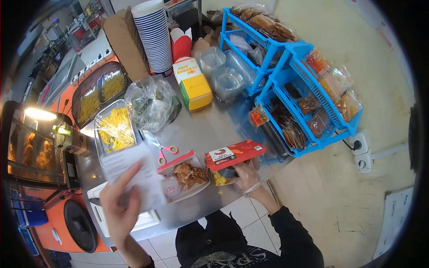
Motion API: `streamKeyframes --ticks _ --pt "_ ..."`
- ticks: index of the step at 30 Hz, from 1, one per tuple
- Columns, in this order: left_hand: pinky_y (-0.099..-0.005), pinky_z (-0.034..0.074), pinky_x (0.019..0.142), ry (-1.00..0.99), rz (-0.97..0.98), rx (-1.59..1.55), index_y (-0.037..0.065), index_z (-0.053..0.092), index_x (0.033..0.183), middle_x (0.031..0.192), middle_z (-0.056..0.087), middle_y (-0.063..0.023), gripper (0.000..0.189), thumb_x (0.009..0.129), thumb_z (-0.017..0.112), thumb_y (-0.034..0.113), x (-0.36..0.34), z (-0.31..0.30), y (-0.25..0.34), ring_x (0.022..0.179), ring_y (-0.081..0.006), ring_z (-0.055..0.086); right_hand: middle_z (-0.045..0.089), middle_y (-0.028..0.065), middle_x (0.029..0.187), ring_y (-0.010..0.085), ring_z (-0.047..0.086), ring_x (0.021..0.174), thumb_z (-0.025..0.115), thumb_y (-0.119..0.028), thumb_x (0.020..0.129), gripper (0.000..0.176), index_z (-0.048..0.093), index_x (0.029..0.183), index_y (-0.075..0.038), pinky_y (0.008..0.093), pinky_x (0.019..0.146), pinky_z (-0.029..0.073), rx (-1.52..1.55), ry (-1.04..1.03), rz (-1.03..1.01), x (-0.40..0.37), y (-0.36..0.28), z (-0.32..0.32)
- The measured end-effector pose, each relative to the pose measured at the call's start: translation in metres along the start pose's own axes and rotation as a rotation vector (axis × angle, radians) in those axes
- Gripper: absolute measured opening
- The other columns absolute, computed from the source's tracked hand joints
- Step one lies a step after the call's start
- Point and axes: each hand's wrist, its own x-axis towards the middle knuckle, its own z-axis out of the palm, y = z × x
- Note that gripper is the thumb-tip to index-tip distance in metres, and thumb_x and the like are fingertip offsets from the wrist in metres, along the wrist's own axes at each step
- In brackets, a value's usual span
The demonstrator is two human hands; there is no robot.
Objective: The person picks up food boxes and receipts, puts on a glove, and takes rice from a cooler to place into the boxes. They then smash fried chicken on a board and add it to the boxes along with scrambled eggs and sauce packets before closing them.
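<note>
My left hand (119, 203) is bare and pinches a white printed paper slip (149, 183), which is a little blurred. In a clear plastic glove, my right hand (247, 178) grips the near right side of a red cardboard food box (234, 154). Its printed lid stands raised; yellow food (220, 178) and a dark round item (227, 173) show inside. Some of my right fingers are hidden by the box. Left of it lies another open box (200, 186) with fried chicken (187, 173) and a small packet (172, 186). Scissors (163, 151) with pink and green handles rest behind it.
A tray of yellow food (115, 127), a plastic bag of greens (154, 105) and a yellow carton (195, 96) stand behind. Stacked paper cups (152, 38) are at the back. Blue racks (308, 107) hold packets at right. A lit display cabinet (35, 152) stands left.
</note>
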Motion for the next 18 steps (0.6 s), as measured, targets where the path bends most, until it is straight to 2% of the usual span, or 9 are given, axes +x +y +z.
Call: streamKeyframes --ticks 4,6,8,9,12,14,16,17,18 --pt "-0.0295 0.038 0.095 0.178 -0.193 0.003 -0.005 0.061 0.115 0.108 0.066 -0.0161 0.043 0.072 0.054 -0.006 -0.061 -0.047 -0.026 0.105 -0.0205 0.058 0.056 0.0177 0.117 0.0341 0.057 0.104 0.065 -0.014 0.072 0.057 0.050 0.128 -0.015 0.0433 0.085 0.048 -0.249 -0.220 0.032 0.008 -0.031 -0.018" --pt "-0.0307 0.038 0.096 0.243 -0.271 -0.070 -0.007 0.059 0.117 0.113 0.063 -0.0174 0.042 0.075 0.053 -0.005 -0.093 -0.066 -0.044 0.108 -0.0218 0.056 0.059 0.0171 0.109 0.0344 0.058 0.102 0.062 -0.011 0.072 0.052 0.055 0.123 -0.014 0.0438 0.084 0.048 -0.093 -0.012 -0.022 -0.002 -0.026 -0.008" --pt "-0.0322 0.037 0.098 0.311 -0.484 0.029 -0.007 0.054 0.122 0.120 0.059 -0.0182 0.045 0.078 0.050 -0.005 -0.125 -0.092 -0.071 0.110 -0.0233 0.054 0.059 0.0180 0.108 0.0351 0.058 0.101 0.061 -0.010 0.071 0.053 0.055 0.124 -0.013 0.0444 0.083 0.048 -0.157 -0.027 0.060 -0.008 -0.033 -0.012" --pt "-0.0322 0.037 0.098 0.327 -0.478 0.027 -0.007 0.054 0.122 0.120 0.059 -0.0182 0.045 0.078 0.050 -0.005 -0.137 -0.102 -0.082 0.110 -0.0233 0.054 0.060 0.0188 0.107 0.0359 0.057 0.100 0.059 -0.008 0.070 0.055 0.055 0.125 -0.012 0.0449 0.082 0.049 -0.224 -0.029 0.131 -0.003 -0.037 -0.019" --pt "-0.0332 0.040 0.096 0.453 -0.488 -0.024 -0.002 0.050 0.129 0.128 0.052 -0.0163 0.050 0.079 0.049 0.002 -0.186 -0.132 -0.096 0.111 -0.0222 0.051 0.060 0.0181 0.108 0.0320 0.059 0.103 0.056 -0.002 0.067 0.059 0.054 0.125 -0.008 0.0404 0.084 0.049 -0.151 0.203 -0.018 0.008 -0.077 -0.037" --pt "-0.0312 0.040 0.096 0.634 -0.552 -0.202 -0.003 0.049 0.130 0.127 0.053 -0.0168 0.052 0.078 0.047 -0.007 -0.205 -0.148 -0.109 0.110 -0.0206 0.053 0.059 0.0171 0.114 0.0245 0.057 0.108 0.050 0.004 0.065 0.064 0.051 0.129 -0.005 0.0358 0.086 0.048 0.548 -0.132 0.264 0.023 -0.129 -0.033" --pt "-0.0305 0.040 0.096 0.733 -0.579 -0.157 -0.001 0.050 0.129 0.127 0.052 -0.0156 0.051 0.079 0.046 -0.005 -0.205 -0.160 -0.117 0.111 -0.0198 0.053 0.053 0.0150 0.124 0.0194 0.053 0.113 0.045 0.008 0.064 0.073 0.042 0.137 -0.006 0.0338 0.090 0.046 0.707 -0.117 0.010 0.064 -0.199 0.018" --pt "-0.0305 0.040 0.096 0.791 -0.592 -0.173 0.000 0.051 0.129 0.128 0.052 -0.0156 0.050 0.079 0.046 -0.005 -0.196 -0.164 -0.116 0.111 -0.0201 0.052 0.044 0.0164 0.134 0.0209 0.051 0.112 0.047 0.009 0.067 0.078 0.032 0.142 -0.008 0.0363 0.091 0.046 1.207 -0.438 0.258 0.094 -0.242 0.029" --pt "-0.0306 0.040 0.096 0.836 -0.606 -0.197 0.000 0.051 0.129 0.128 0.052 -0.0156 0.050 0.080 0.045 -0.004 -0.190 -0.168 -0.119 0.111 -0.0203 0.052 0.038 0.0180 0.139 0.0237 0.050 0.117 0.050 0.010 0.069 0.079 0.029 0.143 -0.006 0.0376 0.098 0.042 1.119 -0.565 0.412 0.120 -0.275 0.038"
